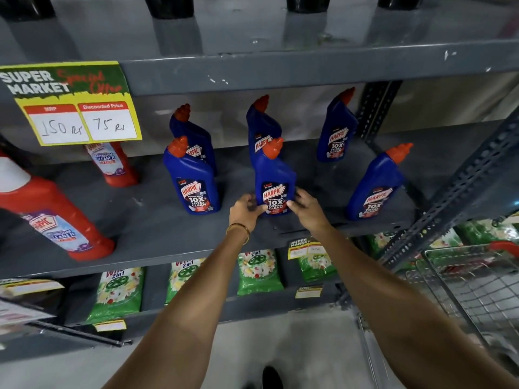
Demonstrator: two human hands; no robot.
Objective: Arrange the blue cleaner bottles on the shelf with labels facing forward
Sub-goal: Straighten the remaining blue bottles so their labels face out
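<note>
Several blue cleaner bottles with orange caps stand on the grey shelf [157, 228] in two rows, labels toward me. The front middle bottle [274, 175] stands upright near the shelf's front edge. My left hand [245, 211] grips its base from the left, and my right hand [306, 206] grips it from the right. The front left bottle [193, 181] and front right bottle [375, 189] stand on either side. Behind are three more: back left [193, 136], back middle [262, 126] and back right [335, 130].
Red bathroom cleaner bottles [56, 220] stand at the shelf's left, one behind a yellow price sign [78, 105]. Green packets [258, 272] fill the shelf below. A wire trolley [466, 279] stands at the right beside the slanted rack upright [460, 197]. Dark bottles sit on the shelf above.
</note>
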